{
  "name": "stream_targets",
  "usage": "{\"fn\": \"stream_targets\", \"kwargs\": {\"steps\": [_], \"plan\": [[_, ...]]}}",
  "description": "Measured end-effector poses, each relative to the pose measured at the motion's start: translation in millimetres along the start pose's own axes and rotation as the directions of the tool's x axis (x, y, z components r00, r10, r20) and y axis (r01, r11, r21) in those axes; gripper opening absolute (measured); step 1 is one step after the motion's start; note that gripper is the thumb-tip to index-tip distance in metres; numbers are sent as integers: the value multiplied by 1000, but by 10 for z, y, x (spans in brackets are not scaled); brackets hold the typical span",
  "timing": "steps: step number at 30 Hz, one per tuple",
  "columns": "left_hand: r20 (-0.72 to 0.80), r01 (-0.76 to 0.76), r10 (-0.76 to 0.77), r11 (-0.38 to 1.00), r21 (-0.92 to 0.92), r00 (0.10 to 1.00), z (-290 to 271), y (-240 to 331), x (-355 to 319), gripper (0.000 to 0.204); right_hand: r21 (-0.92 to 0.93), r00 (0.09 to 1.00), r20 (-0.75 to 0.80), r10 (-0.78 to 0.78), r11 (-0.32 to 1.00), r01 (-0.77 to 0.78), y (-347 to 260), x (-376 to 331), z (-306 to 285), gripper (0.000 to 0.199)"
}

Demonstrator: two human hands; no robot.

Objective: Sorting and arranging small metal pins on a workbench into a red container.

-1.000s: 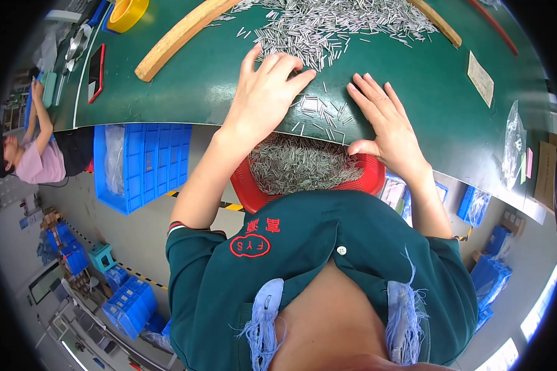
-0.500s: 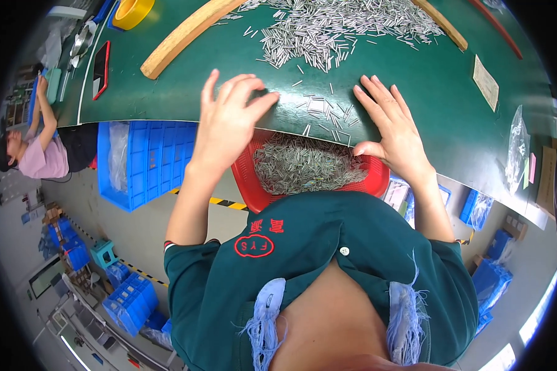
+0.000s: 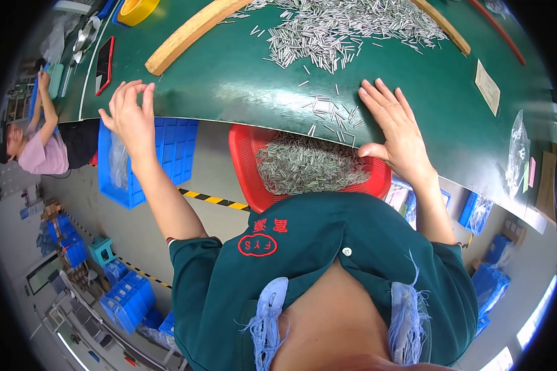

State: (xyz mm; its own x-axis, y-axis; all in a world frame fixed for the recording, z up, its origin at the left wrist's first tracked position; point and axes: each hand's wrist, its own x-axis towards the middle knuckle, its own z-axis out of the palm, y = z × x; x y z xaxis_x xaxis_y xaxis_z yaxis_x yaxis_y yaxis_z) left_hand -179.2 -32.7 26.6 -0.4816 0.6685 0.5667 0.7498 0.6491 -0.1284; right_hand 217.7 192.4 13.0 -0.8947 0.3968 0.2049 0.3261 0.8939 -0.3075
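My left hand (image 3: 132, 117) is at the table's front edge, above the blue crate (image 3: 176, 148). Its fingers curl with thumb and index tips close together, and whatever they pinch, if anything, is too small to make out. My right hand (image 3: 397, 127) rests open on the green table (image 3: 229, 89), fingers stretched. Just left of it lie several loose thin metal pins (image 3: 334, 114). Farther back is a large heap of the same pins (image 3: 334, 31). A red plastic basket (image 3: 244, 164) full of pins sits below the table edge, in front of my body.
Two wooden strips (image 3: 192, 37) (image 3: 442, 25) flank the heap. At the left lie a red-edged phone (image 3: 104, 67) and a yellow tape roll (image 3: 136, 11). A paper label (image 3: 487, 86) and a plastic bag (image 3: 517, 145) lie at the right. Another person (image 3: 40, 145) works at far left.
My left hand has swung left, from beside the loose pins to above the blue crate. My right hand has stayed almost in place.
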Motion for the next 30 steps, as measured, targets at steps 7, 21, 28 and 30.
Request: {"fn": "stream_targets", "kwargs": {"steps": [7,21,28,30], "plan": [[8,-300,344,832,-467,939,-237,1014,-94,27,0,1000,8,17,1000,-17,0,1,20,100],[13,-385,555,592,-708,831,-318,1909,-191,32,113,980,84,-179,979,169,-154,86,-33,102],[91,-367,589,609,-703,803,-398,1817,-315,39,141,955,171,-243,965,221,-157,60,-28,103],[118,-329,608,571,-752,785,-446,1766,-341,42,177,954,186,-235,963,202,-143,12,-68,105]]}}
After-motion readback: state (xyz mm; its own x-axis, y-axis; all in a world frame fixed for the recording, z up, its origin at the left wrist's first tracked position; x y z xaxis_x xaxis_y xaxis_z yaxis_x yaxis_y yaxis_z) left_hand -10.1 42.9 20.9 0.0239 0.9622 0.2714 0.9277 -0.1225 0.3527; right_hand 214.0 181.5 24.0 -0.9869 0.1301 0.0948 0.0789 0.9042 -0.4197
